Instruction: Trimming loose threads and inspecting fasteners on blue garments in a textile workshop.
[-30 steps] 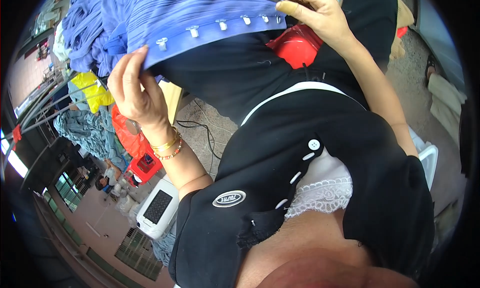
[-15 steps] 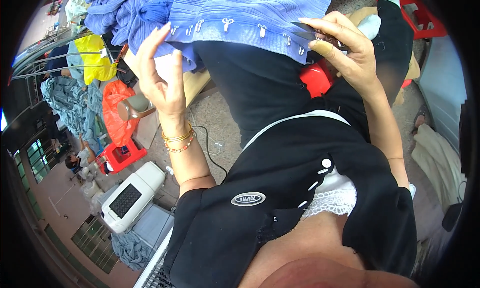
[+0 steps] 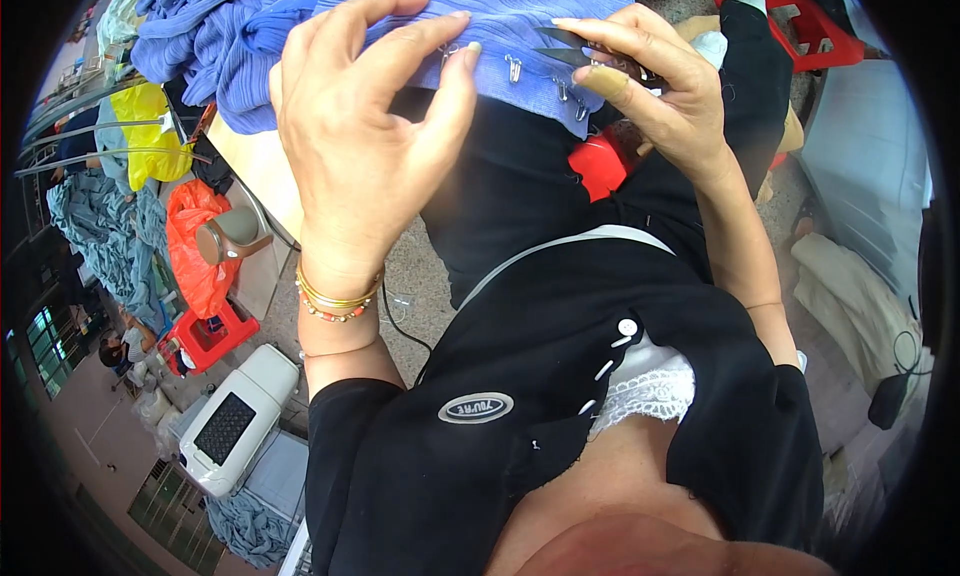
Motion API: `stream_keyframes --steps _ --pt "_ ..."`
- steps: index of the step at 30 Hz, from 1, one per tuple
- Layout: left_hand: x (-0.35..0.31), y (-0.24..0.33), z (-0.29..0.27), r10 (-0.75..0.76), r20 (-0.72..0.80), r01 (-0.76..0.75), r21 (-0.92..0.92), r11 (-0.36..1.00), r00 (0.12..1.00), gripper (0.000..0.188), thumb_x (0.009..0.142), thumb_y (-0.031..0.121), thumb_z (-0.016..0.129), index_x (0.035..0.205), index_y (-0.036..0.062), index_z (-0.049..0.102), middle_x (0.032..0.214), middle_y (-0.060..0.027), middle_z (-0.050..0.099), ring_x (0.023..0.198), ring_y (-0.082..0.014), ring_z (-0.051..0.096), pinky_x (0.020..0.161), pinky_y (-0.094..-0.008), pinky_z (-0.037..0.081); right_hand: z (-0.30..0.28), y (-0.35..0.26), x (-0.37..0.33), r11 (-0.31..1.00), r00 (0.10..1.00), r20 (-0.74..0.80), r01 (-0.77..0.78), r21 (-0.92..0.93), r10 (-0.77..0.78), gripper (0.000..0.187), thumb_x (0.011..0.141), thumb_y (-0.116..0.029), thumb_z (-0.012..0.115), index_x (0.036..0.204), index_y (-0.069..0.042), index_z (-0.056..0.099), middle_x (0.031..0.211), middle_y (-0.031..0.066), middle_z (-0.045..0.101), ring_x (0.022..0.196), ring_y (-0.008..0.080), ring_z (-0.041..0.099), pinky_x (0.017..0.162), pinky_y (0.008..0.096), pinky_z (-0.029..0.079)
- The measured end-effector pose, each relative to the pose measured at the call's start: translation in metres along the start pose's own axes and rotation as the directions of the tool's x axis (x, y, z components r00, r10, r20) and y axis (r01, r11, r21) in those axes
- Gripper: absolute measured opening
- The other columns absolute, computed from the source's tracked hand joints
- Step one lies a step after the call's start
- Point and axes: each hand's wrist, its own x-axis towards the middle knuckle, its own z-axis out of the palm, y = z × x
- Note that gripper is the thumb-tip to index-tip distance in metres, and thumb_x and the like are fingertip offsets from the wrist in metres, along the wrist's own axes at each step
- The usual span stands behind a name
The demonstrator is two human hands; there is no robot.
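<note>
Over my lap lies a pleated blue cloth [image 3: 560,6], with small silvery metal hooks [image 3: 514,69] spaced along its near edge. My left hand [image 3: 365,126] is above the cloth's left part, fingers apart. Its thumb and fingertips are close to one of the hooks; whether they touch it I cannot tell. The hand hides the cloth edge beneath it. In my right hand [image 3: 660,76] is a pair of thread snips [image 3: 565,46], its dark blades parted and pointing left over the cloth. A tan covering wraps the right thumb.
At left are a pale wooden tabletop [image 3: 255,166], a yellow bag [image 3: 150,126], an orange-red plastic bag [image 3: 195,246] and a red stool [image 3: 210,338]. A white machine [image 3: 225,426] stands lower left. Another red stool [image 3: 835,46] is at upper right. A person [image 3: 125,346] sits far left.
My left hand has moved right and over the cloth, covering several hooks. The snips stay in my right hand. The whole view has shifted slightly.
</note>
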Motion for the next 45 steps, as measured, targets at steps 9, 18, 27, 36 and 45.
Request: stream_keyframes --steps 9,18,27,36,45 --pt "-0.008 -0.006 0.020 -0.111 -0.189 0.036 -0.361 0.932 0.976 0.005 0.083 0.004 0.073 0.087 0.0037 0.072 0.093 -0.0063 0.073 0.089 -0.0205 0.065 0.084 -0.0312 0.046 -0.005 -0.032 0.026 0.999 1.000 0.000 -0.029 0.039 0.029 0.032 0.083 -0.005 0.076 0.115 0.000 0.070 0.083 0.0048 0.060 0.075 0.0150 0.055 0.069 0.0279 0.043" --pt "-0.010 -0.009 0.019 -0.389 0.024 0.235 -0.830 0.506 0.921 0.009 0.095 0.007 0.064 0.101 0.0002 0.068 0.101 -0.0030 0.069 0.094 -0.0081 0.060 0.085 -0.0220 0.046 -0.004 -0.035 0.049 0.998 0.994 0.092 0.055 0.020 -0.057 0.031 0.084 -0.007 0.075 0.114 0.000 0.070 0.078 0.0074 0.060 0.071 0.0180 0.056 0.066 0.0292 0.044" --pt "-0.010 -0.009 0.023 -0.385 0.000 0.191 -0.868 0.458 0.923 0.010 0.097 0.006 0.062 0.104 -0.0007 0.066 0.105 -0.0054 0.068 0.097 -0.0095 0.060 0.088 -0.0226 0.046 0.019 -0.001 0.072 0.776 0.772 -0.093 0.631 -0.002 -0.628 0.026 0.085 -0.012 0.074 0.109 -0.001 0.071 0.082 0.0103 0.062 0.071 0.0223 0.061 0.063 0.0314 0.048" --pt "-0.009 -0.006 0.024 -0.371 -0.068 0.171 -0.802 0.573 0.926 0.008 0.096 0.005 0.062 0.101 -0.0006 0.065 0.103 -0.0051 0.068 0.095 -0.0092 0.060 0.086 -0.0225 0.046 0.019 -0.002 0.068 0.822 0.821 -0.108 0.567 0.039 -0.561 0.021 0.086 -0.013 0.074 0.104 -0.002 0.073 0.079 0.0086 0.062 0.069 0.0208 0.060 0.062 0.0304 0.048" --pt "-0.007 -0.005 0.023 -0.362 -0.102 0.169 -0.746 0.644 0.927 0.008 0.097 0.004 0.059 0.100 -0.0018 0.065 0.104 -0.0065 0.067 0.093 -0.0098 0.060 0.087 -0.0235 0.047 0.015 -0.005 0.061 0.872 0.870 -0.059 0.490 -0.001 -0.490 0.021 0.086 -0.015 0.073 0.103 -0.002 0.072 0.075 0.0079 0.058 0.070 0.0212 0.056 0.064 0.0321 0.045"
